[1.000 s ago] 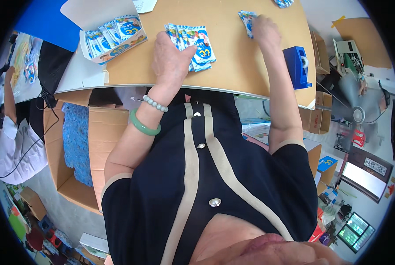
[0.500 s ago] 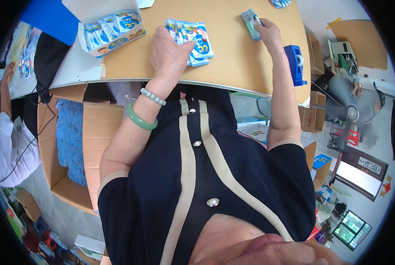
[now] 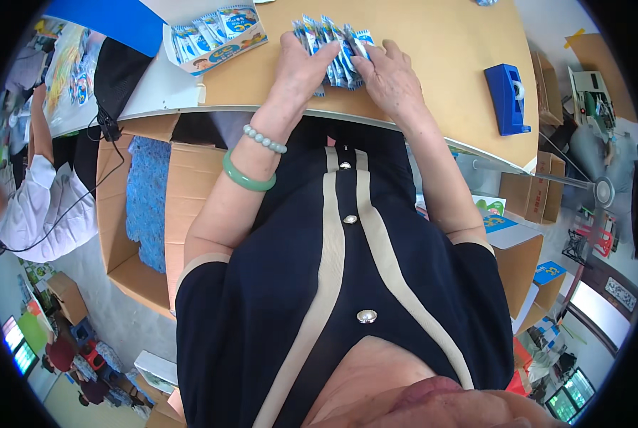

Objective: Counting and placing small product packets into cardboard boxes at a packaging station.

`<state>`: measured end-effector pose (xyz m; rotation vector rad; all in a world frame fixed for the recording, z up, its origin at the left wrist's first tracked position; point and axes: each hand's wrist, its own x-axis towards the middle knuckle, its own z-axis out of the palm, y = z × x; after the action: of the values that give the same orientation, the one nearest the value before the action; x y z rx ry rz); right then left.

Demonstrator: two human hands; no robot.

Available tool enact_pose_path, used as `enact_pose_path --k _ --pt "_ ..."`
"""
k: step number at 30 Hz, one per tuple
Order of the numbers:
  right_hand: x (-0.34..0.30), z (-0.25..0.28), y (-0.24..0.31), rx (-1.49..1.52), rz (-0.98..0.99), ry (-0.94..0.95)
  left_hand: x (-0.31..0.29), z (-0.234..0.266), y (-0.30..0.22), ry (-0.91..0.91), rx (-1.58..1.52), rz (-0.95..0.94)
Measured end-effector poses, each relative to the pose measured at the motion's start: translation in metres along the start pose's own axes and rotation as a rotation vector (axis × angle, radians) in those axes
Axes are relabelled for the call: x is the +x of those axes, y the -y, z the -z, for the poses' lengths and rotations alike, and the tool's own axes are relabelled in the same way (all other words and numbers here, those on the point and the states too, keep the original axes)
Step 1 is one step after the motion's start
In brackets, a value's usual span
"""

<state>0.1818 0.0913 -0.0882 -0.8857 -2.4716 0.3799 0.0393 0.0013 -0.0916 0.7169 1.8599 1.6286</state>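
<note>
A row of small blue-and-white sachets (image 3: 331,51) stands on edge on the table between my hands. My left hand (image 3: 299,68) is closed around its left side, thumb on the near top and fingers behind. At the right end, my right hand (image 3: 394,77) presses a sachet against the others, its fingers bent round the edge. The fingertips of both hands are partly hidden by the sachets. To the left is an open white carton (image 3: 228,52) holding similar sachets, with its lid raised.
A blue tape dispenser (image 3: 504,100) stands at the table's right side. Below the table's left edge sits an open cardboard box (image 3: 198,185) with blue sheeting (image 3: 146,207) inside. A person in a white top (image 3: 55,207) is at the far left, with a black cable (image 3: 109,121) nearby.
My right hand has come left from the table's right side, bringing a sachet to the bunch. The sachets in my left hand have gone from lying fanned to standing on edge. The view has shifted.
</note>
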Motion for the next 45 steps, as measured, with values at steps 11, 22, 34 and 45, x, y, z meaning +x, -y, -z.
enact_pose_path --k 11,22,34,45 --pt "0.019 0.037 -0.020 0.142 -0.363 0.064 0.011 -0.005 0.001 -0.025 0.183 0.008" --pt "0.003 0.004 -0.004 -0.139 -0.012 -0.143 -0.002 -0.020 -0.030 -0.011 0.488 0.015" --pt "0.002 0.000 -0.008 -0.501 -0.118 0.120 0.004 -0.018 0.000 -0.122 0.440 0.001" --pt "0.010 -0.011 -0.013 -0.613 -0.031 0.171 0.000 0.002 0.003 -0.139 0.425 0.007"
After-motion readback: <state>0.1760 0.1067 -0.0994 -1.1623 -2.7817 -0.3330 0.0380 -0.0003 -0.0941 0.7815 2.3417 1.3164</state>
